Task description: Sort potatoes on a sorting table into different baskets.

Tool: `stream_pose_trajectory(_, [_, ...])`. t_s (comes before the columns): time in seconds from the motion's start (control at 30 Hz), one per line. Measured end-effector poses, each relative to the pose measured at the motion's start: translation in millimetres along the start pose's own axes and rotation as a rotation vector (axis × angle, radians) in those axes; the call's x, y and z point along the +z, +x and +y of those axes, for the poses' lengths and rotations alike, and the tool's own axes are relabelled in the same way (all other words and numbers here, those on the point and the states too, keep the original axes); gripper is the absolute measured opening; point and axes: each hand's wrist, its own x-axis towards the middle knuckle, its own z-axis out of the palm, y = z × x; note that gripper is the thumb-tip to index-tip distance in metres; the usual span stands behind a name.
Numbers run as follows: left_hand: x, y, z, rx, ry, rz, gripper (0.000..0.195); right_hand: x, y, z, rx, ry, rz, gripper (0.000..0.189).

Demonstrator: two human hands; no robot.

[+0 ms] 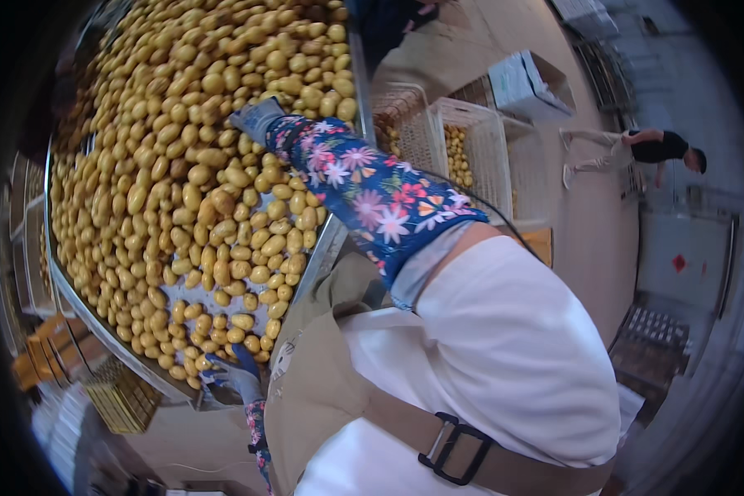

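Note:
A thick spread of small yellow potatoes covers a metal-edged sorting table before me. My right hand, in a grey-blue work glove, reaches into the upper part of the heap. Its fingertips point down among the potatoes, and whether they grip one is hidden. A flowered sleeve covers that forearm. Close to the table's near corner, my left hand wears a similar glove with blue fingers. Its fingers are spread against the edge of the potatoes, with no potato visible in its grasp. Bare metal shows between the loose potatoes nearby.
Plastic crates with some potatoes stand beside the table, near a white carton. A yellow crate is on the floor at lower left. One person is farther off; another person's dark clothing shows at the top.

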Motion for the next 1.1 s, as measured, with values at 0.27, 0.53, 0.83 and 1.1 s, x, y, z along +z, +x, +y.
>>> stream_pose_trajectory(0.27, [2, 12, -17, 0.021, 0.085, -0.062, 0.107, -2, -85, 20, 0.084, 1.198, 0.306, 0.045])
stream_pose_trajectory(0.53, [29, 23, -37, 0.091, 0.191, 0.099, 0.107, 49, -276, -8, 0.152, 2.565, 0.583, 0.044])
stream_pose_trajectory(0.83, [-19, 10, 1, -0.036, -0.137, -0.17, 0.113, 18, -359, -11, 0.505, 0.812, 0.67, 0.048])
stream_pose_trajectory(1.1, [-8, 15, -7, -0.032, -0.173, -0.142, 0.11, 13, -364, -17, 0.487, 0.818, 0.681, 0.052])
